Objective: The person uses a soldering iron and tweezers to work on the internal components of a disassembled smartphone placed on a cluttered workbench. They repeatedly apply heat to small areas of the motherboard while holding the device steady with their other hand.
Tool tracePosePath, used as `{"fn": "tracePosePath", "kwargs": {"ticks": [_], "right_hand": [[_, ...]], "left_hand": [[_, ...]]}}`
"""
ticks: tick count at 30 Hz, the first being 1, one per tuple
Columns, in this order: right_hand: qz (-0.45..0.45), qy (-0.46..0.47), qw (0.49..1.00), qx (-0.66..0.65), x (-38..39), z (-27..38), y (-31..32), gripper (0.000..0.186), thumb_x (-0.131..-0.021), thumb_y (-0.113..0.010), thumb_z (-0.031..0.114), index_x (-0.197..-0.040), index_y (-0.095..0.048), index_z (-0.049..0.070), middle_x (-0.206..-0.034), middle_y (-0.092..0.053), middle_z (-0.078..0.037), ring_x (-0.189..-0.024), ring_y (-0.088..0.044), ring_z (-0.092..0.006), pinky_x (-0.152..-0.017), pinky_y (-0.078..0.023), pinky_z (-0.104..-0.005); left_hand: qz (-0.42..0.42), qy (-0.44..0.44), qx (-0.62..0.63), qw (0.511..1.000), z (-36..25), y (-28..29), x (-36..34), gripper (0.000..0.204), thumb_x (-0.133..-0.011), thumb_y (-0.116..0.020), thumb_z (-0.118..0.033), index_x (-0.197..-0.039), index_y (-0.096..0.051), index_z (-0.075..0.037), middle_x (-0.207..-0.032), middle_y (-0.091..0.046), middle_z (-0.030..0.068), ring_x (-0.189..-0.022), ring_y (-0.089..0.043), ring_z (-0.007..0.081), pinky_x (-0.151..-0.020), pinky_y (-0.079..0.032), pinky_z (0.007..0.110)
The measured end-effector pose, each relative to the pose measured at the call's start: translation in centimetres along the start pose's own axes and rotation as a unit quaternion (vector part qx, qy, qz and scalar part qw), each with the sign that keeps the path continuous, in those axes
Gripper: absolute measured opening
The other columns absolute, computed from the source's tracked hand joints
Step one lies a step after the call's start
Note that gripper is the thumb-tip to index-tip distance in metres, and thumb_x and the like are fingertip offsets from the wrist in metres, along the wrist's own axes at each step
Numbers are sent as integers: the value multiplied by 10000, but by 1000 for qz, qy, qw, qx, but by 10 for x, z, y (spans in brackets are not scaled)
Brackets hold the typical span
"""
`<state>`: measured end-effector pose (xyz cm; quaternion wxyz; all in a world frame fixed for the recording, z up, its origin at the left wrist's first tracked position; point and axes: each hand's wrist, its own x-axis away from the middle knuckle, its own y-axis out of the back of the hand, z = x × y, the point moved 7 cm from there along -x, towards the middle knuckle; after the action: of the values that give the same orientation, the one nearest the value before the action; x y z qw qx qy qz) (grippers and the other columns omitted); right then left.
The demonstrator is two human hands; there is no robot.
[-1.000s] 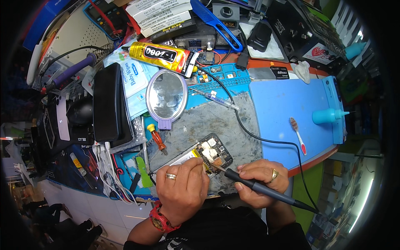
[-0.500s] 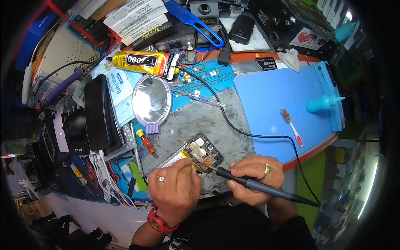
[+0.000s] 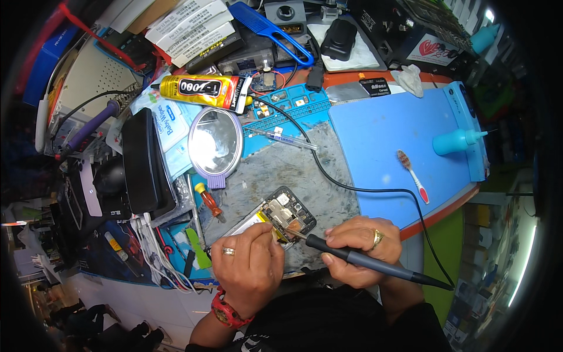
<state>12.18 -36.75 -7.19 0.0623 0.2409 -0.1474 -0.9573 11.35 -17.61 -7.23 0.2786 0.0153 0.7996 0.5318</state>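
Note:
An opened smartphone (image 3: pixel 287 205) lies tilted on the grey work mat, its circuit board and part of a silver and yellow battery bared. My right hand (image 3: pixel 365 246) grips a dark soldering iron (image 3: pixel 375 263), whose metal tip reaches the board's lower edge near a copper-coloured patch. Beside that tip, my left hand (image 3: pixel 248 261) is closed in a pinch over the battery end of the phone. Whatever the left fingers hold, if anything, is too small to make out. The left hand covers the phone's lower part.
The iron's black cord (image 3: pixel 340 185) loops across the grey mat (image 3: pixel 275 164) and a blue mat (image 3: pixel 381 141). A round mirror (image 3: pixel 216 142), a small screwdriver (image 3: pixel 209 202) and a glue tube (image 3: pixel 199 88) are to the left and behind. A toothbrush (image 3: pixel 413 176) and a turquoise bottle (image 3: pixel 454 141) are at right.
The view has shifted slightly. Both hands, the soldering iron and the phone keep nearly the same positions relative to one another.

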Motion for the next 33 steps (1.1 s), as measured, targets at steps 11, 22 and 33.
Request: {"fn": "tracePosePath", "kwargs": {"ticks": [11,22,33], "right_hand": [[-36,-26,999,-31,3,-3,4,235,-736,-876,-5,-929,-745,19,-799,-756,-123,-664,-764,-223,-554,-587,-303],[-46,-34,998,-39,7,-3,7,213,-765,-874,12,-931,-741,16,-806,-756,-116,-654,-745,-213,-572,-568,-303],[-60,-19,996,-68,13,-9,12,213,-787,-870,9,-948,-730,7,-812,-741,-109,-650,-686,-168,-570,-508,-279]], "left_hand": [[26,15,41,999,2,3,-3,243,-799,-819,1,-1017,-716,-28,-1078,-748,75,-866,-681,255,-842,-498,422],[61,49,35,996,9,19,11,180,-899,-804,-26,-1052,-710,-19,-1136,-741,140,-981,-693,321,-908,-483,445],[47,50,24,997,15,41,34,209,-905,-822,-78,-1076,-716,-19,-1129,-745,133,-978,-705,297,-896,-489,442]]}}
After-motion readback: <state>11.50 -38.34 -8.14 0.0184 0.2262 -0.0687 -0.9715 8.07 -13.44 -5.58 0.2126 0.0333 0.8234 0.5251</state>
